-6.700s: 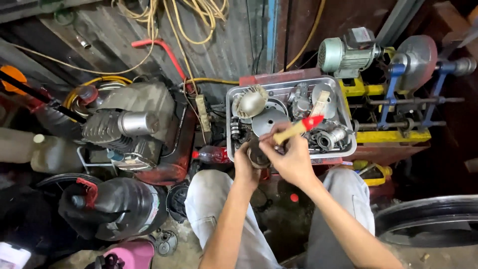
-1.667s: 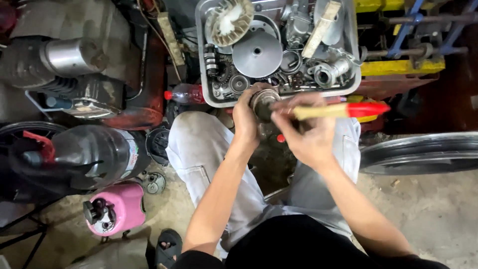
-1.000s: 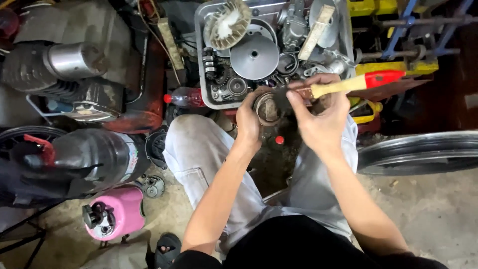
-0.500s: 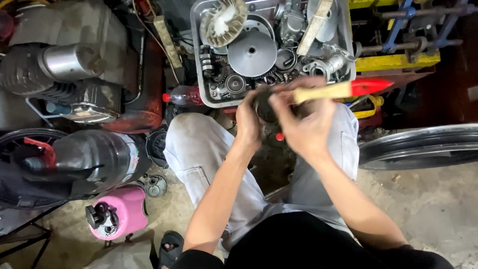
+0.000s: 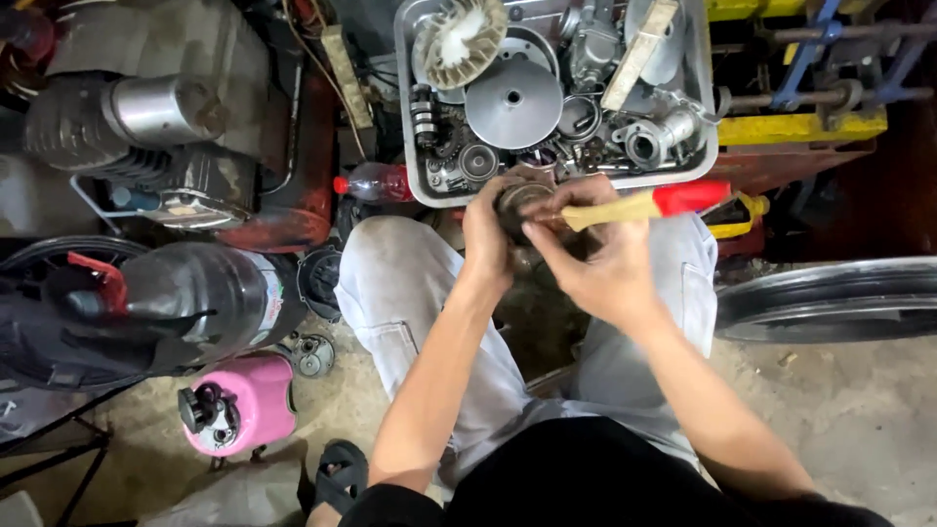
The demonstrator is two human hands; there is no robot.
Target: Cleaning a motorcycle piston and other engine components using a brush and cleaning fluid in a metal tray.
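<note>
My left hand [image 5: 486,234] grips a small round dark metal part [image 5: 517,203], held just above my knees. My right hand [image 5: 600,263] holds a brush with a pale wooden handle and a red end [image 5: 644,205], its working end pressed against the round part. Both hands meet right in front of a grey plastic tray [image 5: 415,146] that is full of several metal engine parts, among them a finned white fan wheel [image 5: 459,41] and a grey disc [image 5: 512,102].
A red-capped bottle [image 5: 376,183] lies left of my knee. A pink canister [image 5: 239,405] stands on the concrete floor. Engine [image 5: 156,117] and dark tank [image 5: 185,298] crowd the left. A tyre rim [image 5: 830,303] lies at right, a yellow and blue frame [image 5: 800,122] behind.
The view has tilted down from the back wall towards my lap. Over the last second the brush handle has swung slightly, and my hands stay together on the round part.
</note>
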